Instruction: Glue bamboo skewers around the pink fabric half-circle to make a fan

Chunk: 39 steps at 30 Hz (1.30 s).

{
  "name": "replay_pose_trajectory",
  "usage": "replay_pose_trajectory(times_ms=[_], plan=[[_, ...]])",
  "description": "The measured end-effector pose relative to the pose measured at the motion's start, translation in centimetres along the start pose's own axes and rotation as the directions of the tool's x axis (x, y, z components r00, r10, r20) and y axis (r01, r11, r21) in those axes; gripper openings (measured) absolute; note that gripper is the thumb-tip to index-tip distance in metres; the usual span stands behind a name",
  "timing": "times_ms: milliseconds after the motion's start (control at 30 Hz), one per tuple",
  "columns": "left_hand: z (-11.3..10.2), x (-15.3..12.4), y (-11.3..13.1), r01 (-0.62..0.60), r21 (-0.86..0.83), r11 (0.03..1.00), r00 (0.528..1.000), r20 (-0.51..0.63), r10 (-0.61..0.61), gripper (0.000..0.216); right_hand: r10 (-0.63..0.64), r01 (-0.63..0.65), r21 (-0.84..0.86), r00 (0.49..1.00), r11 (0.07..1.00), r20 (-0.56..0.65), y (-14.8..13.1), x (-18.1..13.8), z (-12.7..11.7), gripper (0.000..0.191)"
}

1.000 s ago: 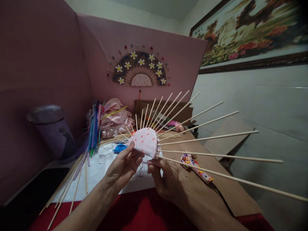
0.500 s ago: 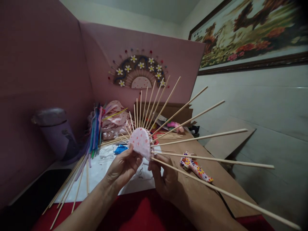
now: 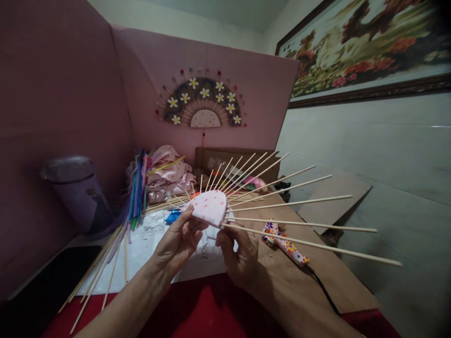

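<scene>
A half-round piece [image 3: 210, 208] covered in pink dotted fabric, with several thin wooden sticks [image 3: 292, 203] fanning out from its curved edge, is held up over the table. My left hand [image 3: 183, 232] pinches its left lower edge, thumb on top. Below its right corner, my right hand [image 3: 237, 251] has curled fingers close to the lowest stick. Whether its fingertips grip anything is hidden. To the right lies a flower-patterned, gun-shaped tool [image 3: 285, 244] with a black cord, probably a glue gun.
Loose sticks [image 3: 102, 272] and bundled coloured pipe cleaners [image 3: 139, 188] lie at left near a purple bin [image 3: 79, 197]. White paper [image 3: 141, 244], a blue packet [image 3: 172, 216] and crumpled pink fabric [image 3: 171, 169] are on the table. A finished flowered fan [image 3: 204, 96] hangs on the pink panel behind.
The half-round piece has tipped flatter, and its sticks have swung lower, pointing more away and to the right. My right hand's fingertips have dropped slightly away from its corner.
</scene>
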<state>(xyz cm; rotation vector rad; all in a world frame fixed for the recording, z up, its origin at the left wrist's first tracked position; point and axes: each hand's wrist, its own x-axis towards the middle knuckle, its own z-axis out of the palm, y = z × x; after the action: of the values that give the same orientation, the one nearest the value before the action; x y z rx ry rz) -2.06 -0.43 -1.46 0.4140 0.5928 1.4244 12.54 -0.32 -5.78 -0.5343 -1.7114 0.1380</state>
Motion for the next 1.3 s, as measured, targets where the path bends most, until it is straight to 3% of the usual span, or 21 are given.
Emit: replay_pose_trajectory(times_ms=[233, 333, 500, 867, 1300], plan=[[0.0, -0.4, -0.1, -0.069, 0.102, 0.992, 0.997, -0.011, 0.071, 0.014, 0.017, -0.017, 0.006, 0.998, 1.0, 0.052, -0.2, -0.1, -0.4, 0.016], [0.2, -0.5, -0.1, -0.121, 0.155, 0.981, 0.992, -0.015, 0.125, 0.012, 0.095, -0.107, 0.09, 0.987, 0.99, 0.129, -0.1, -0.3, -0.6, 0.012], [0.6, -0.7, 0.1, -0.184, 0.24, 0.953, 0.98, -0.032, 0.197, 0.016, 0.24, -0.282, 0.228, 0.951, 0.932, 0.193, 0.4, -1.0, -0.2, 0.026], [0.6, -0.7, 0.8, -0.187, 0.327, 0.926, 0.961, -0.134, 0.242, 0.022, 0.304, -0.353, 0.343, 0.934, 0.87, 0.189, -0.2, -0.5, 0.2, 0.033], [0.5, -1.0, 0.8, -0.175, 0.357, 0.918, 0.948, -0.192, 0.255, 0.026, 0.472, -0.525, 0.415, 0.851, 0.743, 0.231, -0.1, -0.6, 0.8, 0.04]])
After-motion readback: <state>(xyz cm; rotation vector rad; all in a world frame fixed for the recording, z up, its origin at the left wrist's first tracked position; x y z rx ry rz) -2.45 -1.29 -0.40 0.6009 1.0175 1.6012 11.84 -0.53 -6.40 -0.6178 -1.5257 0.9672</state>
